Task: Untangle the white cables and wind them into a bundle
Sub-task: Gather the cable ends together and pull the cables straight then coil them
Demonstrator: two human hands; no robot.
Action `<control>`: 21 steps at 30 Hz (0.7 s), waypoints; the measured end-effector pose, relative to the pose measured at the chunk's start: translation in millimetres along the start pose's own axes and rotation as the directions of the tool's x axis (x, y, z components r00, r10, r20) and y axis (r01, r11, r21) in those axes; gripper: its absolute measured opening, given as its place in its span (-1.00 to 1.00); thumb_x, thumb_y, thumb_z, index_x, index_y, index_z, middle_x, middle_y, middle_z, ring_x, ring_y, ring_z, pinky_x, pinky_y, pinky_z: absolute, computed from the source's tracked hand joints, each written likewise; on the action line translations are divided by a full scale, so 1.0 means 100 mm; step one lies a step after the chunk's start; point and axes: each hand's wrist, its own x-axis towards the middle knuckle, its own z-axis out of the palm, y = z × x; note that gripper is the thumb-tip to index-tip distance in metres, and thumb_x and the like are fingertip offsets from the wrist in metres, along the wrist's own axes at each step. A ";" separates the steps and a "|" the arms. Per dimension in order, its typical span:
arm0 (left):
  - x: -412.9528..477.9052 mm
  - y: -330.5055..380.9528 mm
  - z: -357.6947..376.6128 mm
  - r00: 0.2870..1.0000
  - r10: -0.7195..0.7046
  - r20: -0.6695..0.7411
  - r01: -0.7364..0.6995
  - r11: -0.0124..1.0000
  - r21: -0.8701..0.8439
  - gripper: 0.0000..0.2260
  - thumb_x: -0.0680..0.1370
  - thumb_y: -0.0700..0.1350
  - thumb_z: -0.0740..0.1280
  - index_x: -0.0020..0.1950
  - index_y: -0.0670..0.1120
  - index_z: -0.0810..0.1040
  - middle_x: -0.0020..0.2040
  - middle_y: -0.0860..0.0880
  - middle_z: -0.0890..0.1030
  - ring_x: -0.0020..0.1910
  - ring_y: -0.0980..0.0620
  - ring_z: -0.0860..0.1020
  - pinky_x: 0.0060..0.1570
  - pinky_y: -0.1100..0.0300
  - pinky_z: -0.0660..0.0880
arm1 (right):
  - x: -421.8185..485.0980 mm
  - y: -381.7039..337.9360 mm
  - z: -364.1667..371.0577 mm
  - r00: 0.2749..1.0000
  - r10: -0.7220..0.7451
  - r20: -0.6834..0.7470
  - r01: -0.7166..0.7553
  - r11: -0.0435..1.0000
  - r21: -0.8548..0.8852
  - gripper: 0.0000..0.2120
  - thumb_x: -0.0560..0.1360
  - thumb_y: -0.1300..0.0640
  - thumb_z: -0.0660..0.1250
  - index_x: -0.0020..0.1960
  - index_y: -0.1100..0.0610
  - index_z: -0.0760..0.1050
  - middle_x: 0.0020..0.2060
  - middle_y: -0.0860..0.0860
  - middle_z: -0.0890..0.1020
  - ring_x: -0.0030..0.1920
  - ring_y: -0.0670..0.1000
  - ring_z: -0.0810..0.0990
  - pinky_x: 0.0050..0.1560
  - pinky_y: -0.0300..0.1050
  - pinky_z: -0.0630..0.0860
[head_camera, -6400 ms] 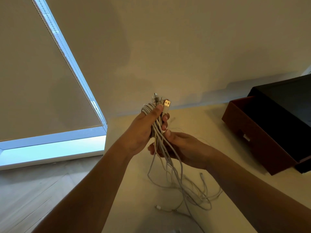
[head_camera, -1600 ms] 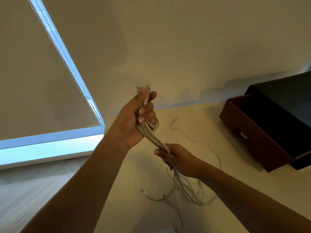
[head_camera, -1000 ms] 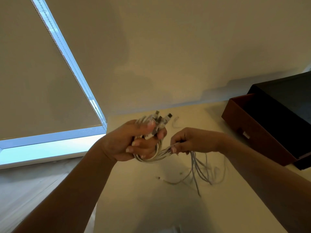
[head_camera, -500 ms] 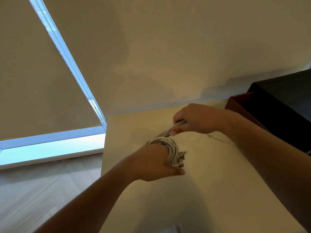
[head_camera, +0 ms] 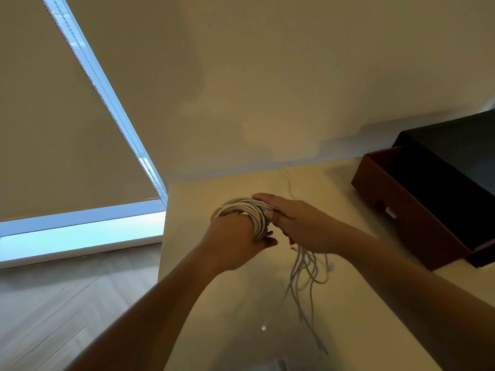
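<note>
Now the coil of white cables (head_camera: 242, 210) sits wound round the fingers of the left hand (head_camera: 233, 241), thumb holding it, while the right hand (head_camera: 300, 223), touching at its 3 o'clock, pinches the loose strands (head_camera: 305, 266) trailing toward 6 o'clock.

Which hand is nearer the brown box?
Right. The right hand holds the white cables on the side toward the brown box; the left hand, wrapped by their coil, is farther away.
</note>
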 end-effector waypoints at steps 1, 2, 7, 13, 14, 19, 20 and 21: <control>0.02 0.00 0.00 1.000 -0.008 -0.007 0.008 1.000 0.004 -0.69 0.55 0.19 0.26 0.10 0.00 0.60 0.01 0.06 0.64 0.02 0.08 0.57 0.08 0.14 0.47 | 0.00 0.01 0.04 1.000 -0.011 -0.029 0.011 1.000 0.014 -0.59 0.67 0.10 0.04 0.50 -0.02 0.20 -0.09 -0.23 0.44 -0.37 -0.43 0.45 -0.34 -0.49 0.36; 0.04 -0.01 -0.01 1.000 -0.019 -0.008 0.019 1.000 -0.015 -0.69 0.56 0.17 0.27 0.13 0.00 0.59 0.02 0.05 0.63 0.03 0.08 0.57 0.09 0.12 0.48 | 0.00 0.01 0.06 0.999 -0.015 -0.050 0.016 1.000 0.021 -0.58 0.67 0.09 0.04 0.52 -0.05 0.17 -0.08 -0.21 0.46 -0.37 -0.32 0.48 -0.34 -0.46 0.36; 0.10 -0.01 -0.12 0.998 -0.053 0.047 0.067 0.912 -0.405 -0.95 0.52 -0.03 0.40 -0.04 0.09 0.57 -0.15 0.14 0.59 -0.11 0.21 0.58 -0.11 0.34 0.46 | -0.04 0.02 0.18 0.991 -0.037 -0.127 0.039 0.999 0.013 -0.54 0.66 0.16 0.04 0.54 -0.03 0.08 0.07 -0.19 0.52 -0.09 -0.29 0.49 -0.06 -0.56 0.31; 0.11 0.06 -0.22 0.943 -0.211 0.257 0.333 0.573 -0.749 -0.74 0.57 -0.11 0.27 -0.33 -0.05 0.53 -0.38 -0.02 0.52 -0.44 0.09 0.47 -0.37 0.19 0.45 | -0.03 0.07 0.27 0.975 -0.032 -0.221 0.063 0.989 0.135 -0.57 0.66 0.20 0.04 0.51 -0.02 0.17 -0.06 -0.17 0.53 -0.11 -0.20 0.47 -0.03 -0.26 0.36; 0.11 0.08 -0.24 0.926 -0.234 0.297 0.377 0.500 -0.780 -0.71 0.60 -0.04 0.23 -0.30 -0.09 0.52 -0.37 -0.04 0.53 -0.44 0.07 0.48 -0.36 0.19 0.46 | -0.04 0.05 0.26 0.974 -0.027 -0.223 0.063 0.986 0.156 -0.57 0.66 0.20 0.03 0.51 -0.03 0.17 -0.17 -0.25 0.44 -0.20 -0.24 0.45 -0.11 -0.35 0.32; 0.11 0.09 -0.22 0.912 -0.265 0.313 0.400 0.409 -0.820 -0.46 0.58 0.25 0.10 -0.29 -0.15 0.54 -0.37 -0.06 0.58 -0.45 0.05 0.53 -0.40 0.25 0.49 | -0.06 -0.02 0.24 0.973 -0.024 -0.228 0.071 0.977 0.202 -0.57 0.66 0.21 0.04 0.49 -0.05 0.20 -0.24 -0.24 0.44 -0.30 -0.39 0.46 -0.27 -0.47 0.35; 0.10 0.08 -0.21 0.923 -0.236 0.306 0.380 0.412 -0.829 -0.48 0.58 0.24 0.10 -0.26 -0.14 0.54 -0.36 -0.05 0.58 -0.43 0.05 0.54 -0.40 0.26 0.48 | -0.05 -0.03 0.23 0.972 -0.018 -0.234 0.071 0.973 0.220 -0.58 0.66 0.20 0.05 0.48 -0.04 0.24 -0.23 -0.24 0.46 -0.30 -0.36 0.47 -0.26 -0.45 0.36; 0.09 0.07 -0.21 0.933 -0.203 0.297 0.355 0.397 -0.846 -0.51 0.59 0.22 0.09 -0.24 -0.13 0.54 -0.35 -0.04 0.58 -0.41 0.05 0.53 -0.39 0.26 0.48 | -0.05 -0.03 0.22 0.971 -0.016 -0.240 0.074 0.969 0.234 -0.60 0.65 0.19 0.07 0.46 -0.04 0.27 -0.22 -0.21 0.48 -0.29 -0.29 0.49 -0.25 -0.40 0.37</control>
